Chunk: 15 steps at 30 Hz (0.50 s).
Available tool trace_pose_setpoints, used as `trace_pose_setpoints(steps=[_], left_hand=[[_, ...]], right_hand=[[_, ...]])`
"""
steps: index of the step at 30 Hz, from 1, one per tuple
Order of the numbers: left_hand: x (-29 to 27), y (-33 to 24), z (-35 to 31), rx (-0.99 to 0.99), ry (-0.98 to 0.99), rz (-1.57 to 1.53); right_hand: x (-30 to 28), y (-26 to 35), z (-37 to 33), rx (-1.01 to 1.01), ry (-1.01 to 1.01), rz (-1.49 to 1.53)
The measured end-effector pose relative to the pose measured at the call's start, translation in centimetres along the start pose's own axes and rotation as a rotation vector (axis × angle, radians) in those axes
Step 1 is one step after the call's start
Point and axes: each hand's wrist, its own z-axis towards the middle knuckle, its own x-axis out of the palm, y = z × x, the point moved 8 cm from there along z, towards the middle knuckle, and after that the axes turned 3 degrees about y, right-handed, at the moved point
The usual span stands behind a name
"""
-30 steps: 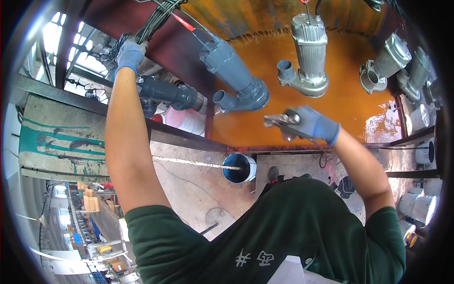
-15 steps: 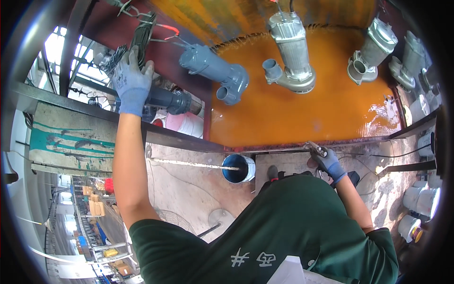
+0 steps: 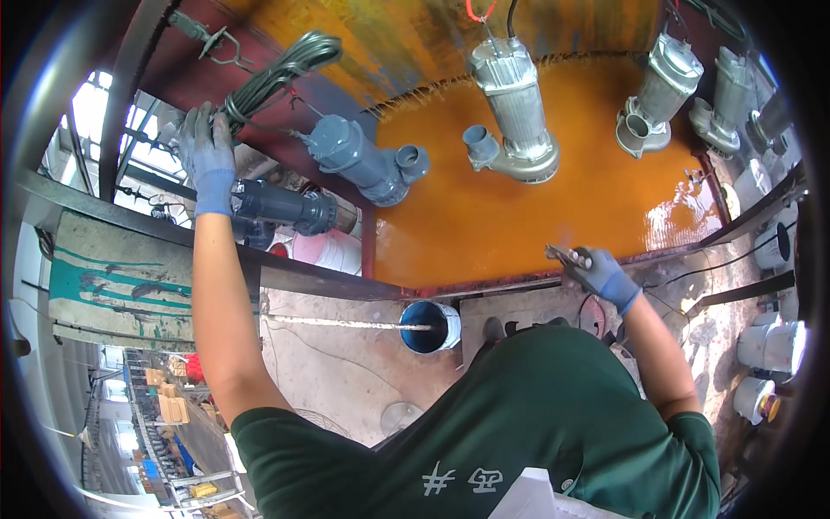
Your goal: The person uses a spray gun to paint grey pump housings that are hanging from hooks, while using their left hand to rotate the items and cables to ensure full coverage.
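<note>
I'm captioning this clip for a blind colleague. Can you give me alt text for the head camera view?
A person in a green shirt leans over a tank of orange liquid, gloved left hand gripping a coil of dark cable, gloved right hand holding a small metal tool at the rim. Grey submersible pumps hang in the liquid.

A blue bucket stands below the orange-water tank.

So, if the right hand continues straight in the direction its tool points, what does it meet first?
The right hand holds a small metal tool pointing up-left over the orange water. The first thing on that line seems to be the silver pump hanging in the tank, though depth is unclear.
</note>
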Motion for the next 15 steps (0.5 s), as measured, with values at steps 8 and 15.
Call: trace_pose_setpoints(steps=[8, 15], left_hand=[[2.6, -3.3, 2.1, -0.128, 0.281, 0.072], [1.3, -4.2, 1.8, -0.137, 0.304, 0.119]], right_hand=[[-4.5, 21.7, 7.8, -0.238, 0.088, -0.200], [-3.2, 34.2, 17.0, -0.477, 0.037, -0.667]])
